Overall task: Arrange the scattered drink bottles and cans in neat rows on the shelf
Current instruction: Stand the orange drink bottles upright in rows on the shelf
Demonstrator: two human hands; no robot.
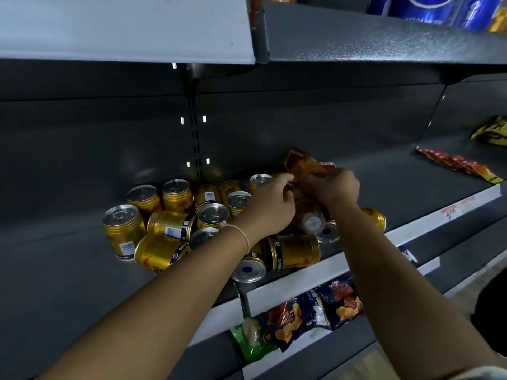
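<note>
Several gold drink cans lie jumbled on the dark grey shelf, some upright, some tipped on their sides. One tipped can rests near the front edge. A brown bottle with a white cap lies among them. My right hand is shut on an amber drink bottle, lifted and tilted above the pile. My left hand reaches over the cans with its fingertips at that same bottle; whether it grips it is hidden.
The right half of the shelf is bare up to its white price strip. Red sachets and a yellow packet lie at far right. Snack bags hang on the shelf below. An upper shelf overhangs.
</note>
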